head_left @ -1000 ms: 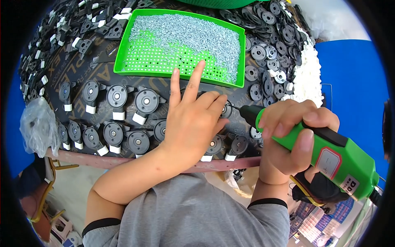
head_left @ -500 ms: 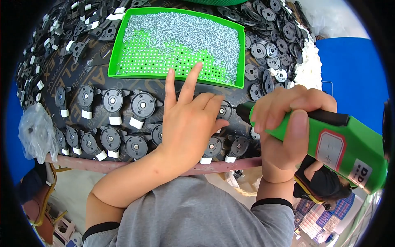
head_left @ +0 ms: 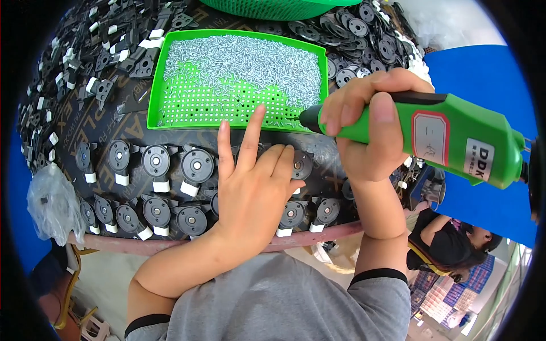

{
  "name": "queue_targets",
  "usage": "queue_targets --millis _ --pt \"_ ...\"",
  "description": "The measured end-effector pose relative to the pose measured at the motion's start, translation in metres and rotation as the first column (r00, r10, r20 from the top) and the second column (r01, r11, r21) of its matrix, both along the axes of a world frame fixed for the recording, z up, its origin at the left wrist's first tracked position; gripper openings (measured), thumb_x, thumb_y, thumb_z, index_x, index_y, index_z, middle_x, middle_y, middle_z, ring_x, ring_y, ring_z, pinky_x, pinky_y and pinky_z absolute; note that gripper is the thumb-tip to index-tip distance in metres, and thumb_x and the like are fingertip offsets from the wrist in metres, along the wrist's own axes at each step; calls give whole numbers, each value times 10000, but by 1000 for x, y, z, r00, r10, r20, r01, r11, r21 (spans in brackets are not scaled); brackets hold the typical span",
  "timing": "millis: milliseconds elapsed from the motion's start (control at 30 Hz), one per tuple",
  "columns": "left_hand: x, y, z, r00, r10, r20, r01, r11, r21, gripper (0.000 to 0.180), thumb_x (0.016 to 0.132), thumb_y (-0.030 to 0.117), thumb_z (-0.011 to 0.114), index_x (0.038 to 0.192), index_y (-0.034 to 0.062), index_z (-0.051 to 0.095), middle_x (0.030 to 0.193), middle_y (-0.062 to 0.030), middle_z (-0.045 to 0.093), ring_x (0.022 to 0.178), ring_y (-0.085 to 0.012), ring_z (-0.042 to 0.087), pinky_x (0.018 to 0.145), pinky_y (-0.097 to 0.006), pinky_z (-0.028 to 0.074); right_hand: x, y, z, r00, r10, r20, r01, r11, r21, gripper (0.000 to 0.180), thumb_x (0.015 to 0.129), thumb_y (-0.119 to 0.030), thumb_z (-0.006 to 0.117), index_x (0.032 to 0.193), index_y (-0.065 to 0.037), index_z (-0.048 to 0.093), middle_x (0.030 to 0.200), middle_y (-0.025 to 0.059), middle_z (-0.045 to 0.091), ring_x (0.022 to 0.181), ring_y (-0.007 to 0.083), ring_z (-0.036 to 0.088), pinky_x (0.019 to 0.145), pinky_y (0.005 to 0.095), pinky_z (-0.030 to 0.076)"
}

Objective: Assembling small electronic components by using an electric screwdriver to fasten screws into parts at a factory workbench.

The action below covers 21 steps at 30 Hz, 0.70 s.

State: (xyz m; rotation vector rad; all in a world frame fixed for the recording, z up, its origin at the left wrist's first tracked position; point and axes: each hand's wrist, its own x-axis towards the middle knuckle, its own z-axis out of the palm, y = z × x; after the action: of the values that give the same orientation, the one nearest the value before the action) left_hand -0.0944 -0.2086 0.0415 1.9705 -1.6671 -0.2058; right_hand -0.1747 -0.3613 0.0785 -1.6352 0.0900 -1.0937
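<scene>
My right hand [head_left: 372, 122] is wrapped round a green electric screwdriver [head_left: 455, 136] held nearly level. Its dark nose and thin bit point left, over the near right corner of a green perforated tray [head_left: 152, 108] of small silver screws [head_left: 244, 57]. My left hand [head_left: 253, 187] lies palm down over the row of parts. Its thumb and bent fingers close around the edges of a black disc assembly [head_left: 302, 165], partly hidden, while the two outer fingers stretch toward the tray. More disc assemblies with white tabs [head_left: 156, 161] lie in two rows to the left.
Loose black brackets with white ends [head_left: 102, 88] are heaped at the far left. Black discs [head_left: 344, 34] pile up at the far right, beside a green basket [head_left: 273, 8]. A clear plastic bag [head_left: 56, 202] sits at the left table edge. Another person [head_left: 449, 238] is at lower right.
My right hand has moved the screwdriver from beside the disc assembly up and left to the tray's near right corner. My left hand stays on the assembly. The whole view has shifted slightly.
</scene>
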Motion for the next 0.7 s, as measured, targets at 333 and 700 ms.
queue_targets --millis 333,700 --pt "0 -1 -1 1000 -6 -12 6 1000 7 447 802 340 754 1123 32 708 1164 -94 683 1446 -368 353 1164 -680 109 1 -1 -3 1000 -5 -28 3 999 -40 181 969 -106 543 1129 -55 473 688 104 520 488 192 494 485 352 480" --pt "2 -4 -1 995 -5 -96 3 1000 -18 456 729 268 817 1104 31 712 1099 -91 691 1433 -363 374 1172 -669 126 -40 37 52 991 119 -68 -123 991 -60 248 992 -231 499 1195 -91 473 730 71 511 546 184 517 519 368 465"
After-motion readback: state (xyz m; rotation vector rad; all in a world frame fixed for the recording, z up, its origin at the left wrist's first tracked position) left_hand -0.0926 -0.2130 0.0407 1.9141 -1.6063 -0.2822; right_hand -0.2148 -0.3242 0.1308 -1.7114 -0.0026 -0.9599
